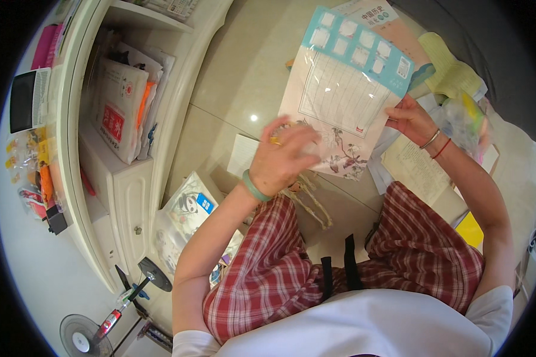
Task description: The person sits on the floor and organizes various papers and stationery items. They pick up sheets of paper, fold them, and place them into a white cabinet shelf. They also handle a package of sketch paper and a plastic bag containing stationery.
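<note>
My right hand pinches the right edge of a clear-wrapped pack of paper. It has a teal band with small pictures, a lined sheet in a frame, and a printed flowering branch below. Over the pack's lower left part is my left hand, its fingers spread and blurred by motion. Whether that hand touches the wrapping, I cannot tell. Beyond the pack's upper right edge shows a pinkish-orange book, partly covered. Whether it is held along with the pack is hidden.
A white cabinet with stuffed shelves stands left. Beside my left leg sits a clear box with a panda picture. Open notebooks, loose papers and a plastic bag lie right. A fan is at lower left.
</note>
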Demonstrator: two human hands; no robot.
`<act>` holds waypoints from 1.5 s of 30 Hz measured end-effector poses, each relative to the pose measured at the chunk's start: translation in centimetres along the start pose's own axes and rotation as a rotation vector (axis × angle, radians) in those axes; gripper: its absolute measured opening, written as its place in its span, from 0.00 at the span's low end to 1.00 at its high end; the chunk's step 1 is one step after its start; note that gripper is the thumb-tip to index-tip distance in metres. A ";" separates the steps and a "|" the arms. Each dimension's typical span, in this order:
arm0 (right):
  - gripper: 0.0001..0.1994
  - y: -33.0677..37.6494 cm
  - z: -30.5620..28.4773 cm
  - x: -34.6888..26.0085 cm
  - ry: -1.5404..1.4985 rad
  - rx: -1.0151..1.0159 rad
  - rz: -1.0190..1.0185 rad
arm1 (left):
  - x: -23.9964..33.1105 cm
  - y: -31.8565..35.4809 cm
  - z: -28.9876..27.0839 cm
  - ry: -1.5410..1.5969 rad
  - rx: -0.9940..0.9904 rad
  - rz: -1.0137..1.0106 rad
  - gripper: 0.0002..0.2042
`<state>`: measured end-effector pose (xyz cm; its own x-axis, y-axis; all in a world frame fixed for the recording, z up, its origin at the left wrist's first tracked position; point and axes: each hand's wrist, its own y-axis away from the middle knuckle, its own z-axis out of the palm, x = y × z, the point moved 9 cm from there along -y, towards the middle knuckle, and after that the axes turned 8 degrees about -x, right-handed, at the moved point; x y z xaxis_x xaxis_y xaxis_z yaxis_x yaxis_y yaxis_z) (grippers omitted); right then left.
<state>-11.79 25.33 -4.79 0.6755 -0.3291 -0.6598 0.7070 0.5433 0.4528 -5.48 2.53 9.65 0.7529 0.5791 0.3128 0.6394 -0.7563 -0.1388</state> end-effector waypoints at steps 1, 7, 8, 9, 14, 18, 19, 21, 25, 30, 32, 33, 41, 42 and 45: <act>0.28 0.0 0.0 -0.3 -0.014 -0.008 -0.011 | -1.6 0.3 -0.7 0.008 0.104 -0.146 0.15; 0.27 -0.4 -0.3 -0.9 -0.066 -0.033 -0.022 | -10.5 4.0 0.8 1.157 0.587 -0.786 0.19; 0.27 -0.4 -0.3 -0.9 -0.070 -0.030 -0.027 | -11.1 4.4 1.8 1.391 0.501 -0.837 0.18; 0.26 -0.4 -0.3 -1.0 -0.076 -0.017 -0.042 | -10.8 4.4 3.0 1.624 0.405 -0.882 0.18; 0.24 -0.2 -0.2 -1.0 -0.112 0.000 -0.075 | -10.2 4.2 3.0 1.624 0.487 -0.875 0.17; 0.23 -0.2 0.6 -1.1 -0.131 -0.008 -0.069 | -10.9 4.8 3.5 1.529 0.464 -0.857 0.15; 0.23 -0.2 0.7 -1.0 -0.126 -0.012 -0.064 | -11.0 5.0 3.6 1.512 0.456 -0.871 0.15; 0.23 -0.1 0.2 -0.7 -0.117 -0.014 -0.052 | -11.3 5.2 4.1 1.479 0.432 -0.895 0.14; 0.26 -0.2 0.3 -0.5 -0.108 -0.043 -0.057 | -12.0 6.0 4.7 1.462 0.455 -0.920 0.13; 0.26 -0.2 0.7 -0.6 -0.097 -0.076 -0.044 | -12.7 6.5 5.2 1.465 0.479 -0.967 0.13; 0.26 -0.1 0.9 -0.5 -0.094 -0.073 -0.034 | -12.7 6.6 5.2 1.456 0.486 -0.988 0.13; 0.26 -0.1 1.1 -0.5 -0.089 -0.078 -0.034 | -12.7 6.7 5.2 1.451 0.490 -0.999 0.13; 0.27 -0.1 1.8 -0.9 -0.077 -0.062 -0.052 | -12.6 6.5 5.2 1.457 0.507 -0.981 0.12; 0.27 -0.1 1.8 -1.0 -0.074 -0.064 -0.052 | -12.6 6.5 5.1 1.459 0.518 -0.978 0.12; 0.27 -0.1 1.7 -1.0 -0.067 -0.066 -0.050 | -12.4 6.3 4.8 1.456 0.519 -0.965 0.12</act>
<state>-12.17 24.26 -3.11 0.6539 -0.4070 -0.6378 0.7262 0.5740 0.3783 -10.07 -7.94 0.36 -0.4077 -0.2057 0.8897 0.9113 -0.0297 0.4107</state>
